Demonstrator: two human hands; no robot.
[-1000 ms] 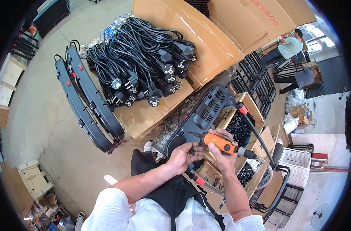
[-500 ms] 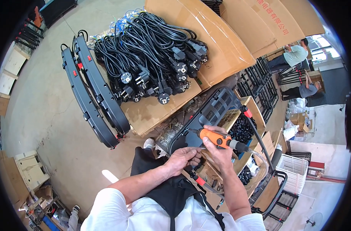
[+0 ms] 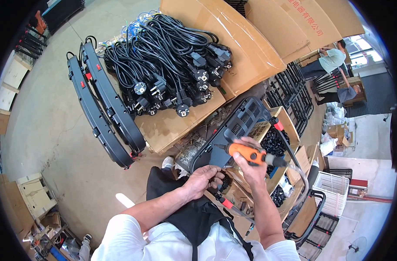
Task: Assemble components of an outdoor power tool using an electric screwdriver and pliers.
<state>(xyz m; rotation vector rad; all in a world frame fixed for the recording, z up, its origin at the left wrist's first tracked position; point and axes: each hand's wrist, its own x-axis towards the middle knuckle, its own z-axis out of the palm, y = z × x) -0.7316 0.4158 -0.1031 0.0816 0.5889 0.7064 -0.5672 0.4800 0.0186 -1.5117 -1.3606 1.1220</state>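
Observation:
My right hand [image 3: 250, 167] is wrapped round an orange air screwdriver [image 3: 249, 153], whose dark tip points left over a long black plastic housing [image 3: 244, 122]. A clear hose [image 3: 304, 178] trails from the tool's back end. Near the housing's close end, my left hand [image 3: 202, 180] is closed, with thumb and fingers pinched together. Whatever the pinch holds, if anything, is too small to make out. The housing has slotted vents at its far end and lies tilted in front of me.
Bundled black power cords [image 3: 163, 65] with plugs lie on cardboard [image 3: 172, 130] ahead. Two more black housings [image 3: 107, 108] stand to the left. A wooden bin [image 3: 290, 119] of small black parts is at the right. Two people work among black frames [image 3: 290, 100] at the far right.
My right hand and the screwdriver have shifted slightly right, with the tip away from its earlier spot near the housing. My left hand stays nearly in place, still pinched.

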